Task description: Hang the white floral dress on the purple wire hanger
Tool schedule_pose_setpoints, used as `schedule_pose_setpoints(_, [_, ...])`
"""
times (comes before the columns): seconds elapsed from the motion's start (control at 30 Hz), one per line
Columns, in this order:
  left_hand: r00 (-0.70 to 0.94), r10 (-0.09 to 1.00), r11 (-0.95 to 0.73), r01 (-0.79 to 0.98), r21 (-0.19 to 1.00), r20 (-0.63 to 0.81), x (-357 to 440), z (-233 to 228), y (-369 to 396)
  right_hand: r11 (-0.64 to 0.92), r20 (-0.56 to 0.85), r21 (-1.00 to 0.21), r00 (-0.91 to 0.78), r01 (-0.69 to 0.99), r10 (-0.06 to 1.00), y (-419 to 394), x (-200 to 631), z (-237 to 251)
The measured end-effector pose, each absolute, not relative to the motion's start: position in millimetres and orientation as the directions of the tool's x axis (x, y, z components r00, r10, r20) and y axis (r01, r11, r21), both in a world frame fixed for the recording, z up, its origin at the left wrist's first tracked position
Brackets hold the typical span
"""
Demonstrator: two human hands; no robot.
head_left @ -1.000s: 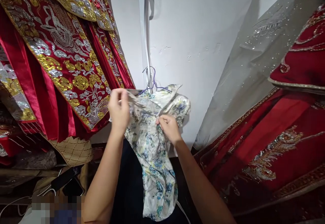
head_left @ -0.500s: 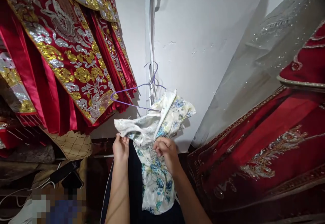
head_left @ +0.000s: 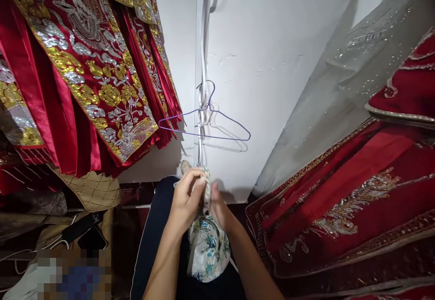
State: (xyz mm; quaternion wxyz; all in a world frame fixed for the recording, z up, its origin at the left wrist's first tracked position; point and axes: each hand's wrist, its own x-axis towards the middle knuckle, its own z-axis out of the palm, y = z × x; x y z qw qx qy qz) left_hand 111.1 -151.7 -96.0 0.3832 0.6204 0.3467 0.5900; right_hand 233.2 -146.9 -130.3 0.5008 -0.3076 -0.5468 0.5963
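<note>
Bunching floral garment (head_left: 210, 251) in curled grip of left hand (head_left: 186, 196), beside part-open right hand (head_left: 220, 208), just freed from now-bare purple hanger (head_left: 220, 137).

We hold our 2 bare arms (head_left: 165, 259) forward, slanting inward. Our left hand (head_left: 190, 195) is curled, fingers (head_left: 193, 173) bent over toward the left thumb (head_left: 197, 192). Our right hand (head_left: 221, 210) faces it, just apart, right thumb (head_left: 215, 191) up.

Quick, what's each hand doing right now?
Left hand: fingers curled, holding the bunched floral garment.
Right hand: at the garment's other side, fingers mostly hidden; can't tell whether it grips.
</note>
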Motion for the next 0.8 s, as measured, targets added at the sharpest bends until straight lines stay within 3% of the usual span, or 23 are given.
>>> schedule_pose_setpoints(0.07, [0.091, 0.82, -0.572, 0.146, 0.807, 0.565, 107, -94, -141, 0.092, 0.194, -0.957, -0.372, -0.274, 0.908, -144, 239, -116])
schedule_pose_setpoints(0.13, [0.178, 0.78, -0.623, 0.142, 0.769, 0.599, 101, -94, -126, 0.08, 0.155, -0.976, -0.39, -0.201, 0.908, -136, 251, -96])
schedule_pose_setpoints(0.23, [0.378, 0.777, -0.573, 0.093, 0.814, 0.504, 95, -97, -109, 0.108, 0.128, -0.991, -0.365, -0.076, 0.922, -114, 278, -62])
schedule_pose_setpoints(0.33, [0.536, 0.791, -0.451, 0.185, 0.873, 0.296, 90, -103, -103, 0.381, 0.353, -0.923, -0.273, 0.057, 0.895, -82, 300, -39])
schedule_pose_setpoints(0.4, [0.525, 0.815, -0.44, 0.286, 0.851, 0.244, 83, -105, -102, 0.588, 0.583, -0.793, -0.082, 0.16, 0.808, -52, 307, -35])
schedule_pose_setpoints(0.47, [0.448, 0.854, -0.46, 0.419, 0.782, 0.262, 73, -102, -103, 0.67, 0.701, -0.704, 0.079, 0.235, 0.709, -18, 306, -43])
schedule_pose_setpoints(0.67, [0.394, 0.884, -0.467, 0.702, 0.538, 0.252, 38, -74, -100, 0.511, 0.492, -0.799, -0.145, 0.317, 0.859, 50, 295, -93])
schedule_pose_setpoints(0.8, [0.386, 0.912, -0.41, 0.84, 0.355, 0.14, 9, -68, -91, 0.48, 0.498, -0.776, -0.069, 0.409, 0.864, 43, 333, -99])
